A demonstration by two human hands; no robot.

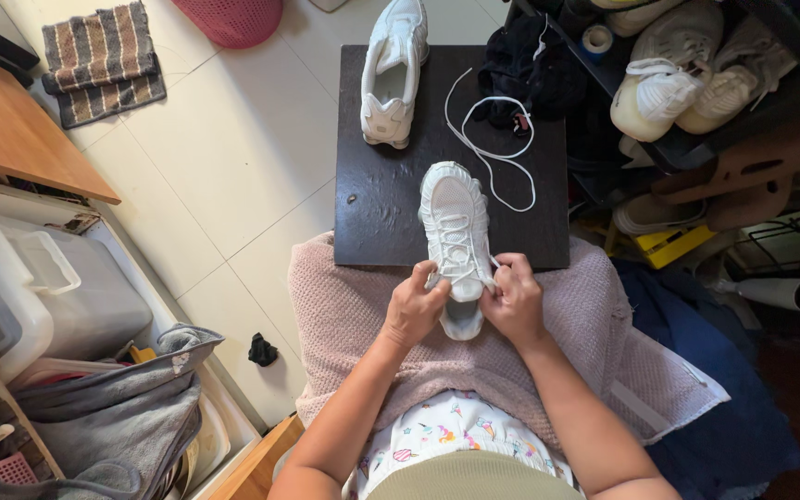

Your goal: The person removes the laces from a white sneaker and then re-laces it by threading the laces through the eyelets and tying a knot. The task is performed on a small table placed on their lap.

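White sneaker (456, 236) lies toe-away, its heel on the pink towel (594, 315) over my lap, its front on the dark board (372, 204). Lace (456, 243) crisscrossed through most eyelets.

My left hand (414, 310) and right hand (514, 301) meet at the shoe's collar, one each side. Fingers of both curled in tight, pinching the lace ends near the top eyelets; I can't see the ends themselves, they're hidden under the fingertips.

Judgement: lacing is at the last eyelets, close to tying off. Next move probably calls for even tension on both ends, shoe kept from sliding off the towel.

Around: second white sneaker (393, 74) at the board's far end, unlaced as far as I can tell. Loose white lace (502, 153) looped on the board between the two shoes, near the toe of the one in hand; could snag if dragged. Black cloth (530, 65) at the board's far right corner. Shoe rack (696, 93) to the right with more pale shoes. Striped towels (104, 60) and pink basket (233, 18) on the tiled floor, well apart. Plastic bins (39, 287) and grey cloth (122, 398) at left.
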